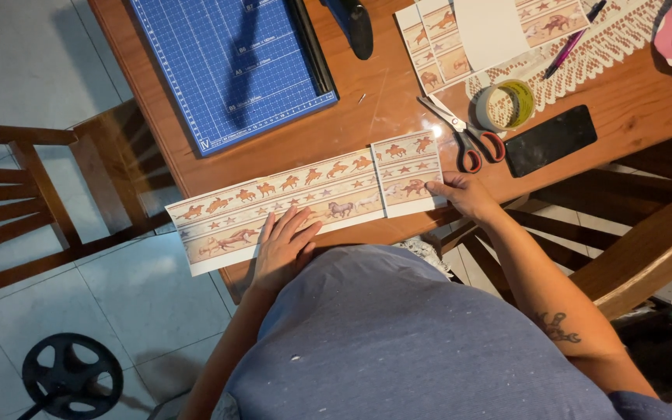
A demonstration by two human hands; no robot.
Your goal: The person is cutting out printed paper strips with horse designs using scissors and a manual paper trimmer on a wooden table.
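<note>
A long paper strip (pixel 274 202) printed with brown horses and stars lies along the near edge of the wooden table (pixel 367 124), its left end hanging past the table corner. A shorter piece of the same horse paper (pixel 404 171) lies against its right end. My left hand (pixel 284 247) rests flat, fingers spread, on the long strip. My right hand (pixel 464 194) presses its fingertips on the short piece's right edge.
A blue paper trimmer (pixel 231 66) sits at the table's far left. Red-handled scissors (pixel 464 132), a tape roll (pixel 505 105), a black phone (pixel 550 140), a pen (pixel 573 40) and more horse papers (pixel 480 35) lie at right. Wooden chairs (pixel 48 194) flank the table.
</note>
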